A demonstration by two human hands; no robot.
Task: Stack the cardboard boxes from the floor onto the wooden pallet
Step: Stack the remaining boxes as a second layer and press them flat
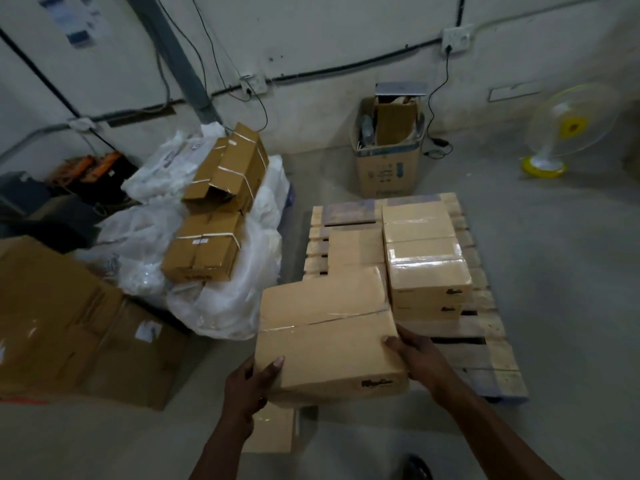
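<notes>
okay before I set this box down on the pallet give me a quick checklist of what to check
1. Left hand grips the held box at its near left corner: ok.
2. Right hand grips its right edge: ok.
3. Bare slats free on the wooden pallet, near end: ok.
4. Stacked boxes on the pallet sit square: ok.
5. Another box on the floor lies below the load, by the feet: not ok, trip risk.
6. Box weight and underside: cannot tell.

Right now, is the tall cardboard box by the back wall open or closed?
Open. The tall cardboard box has no flaps closed over its top, and a cardboard piece and other items stick up out of it.
</notes>
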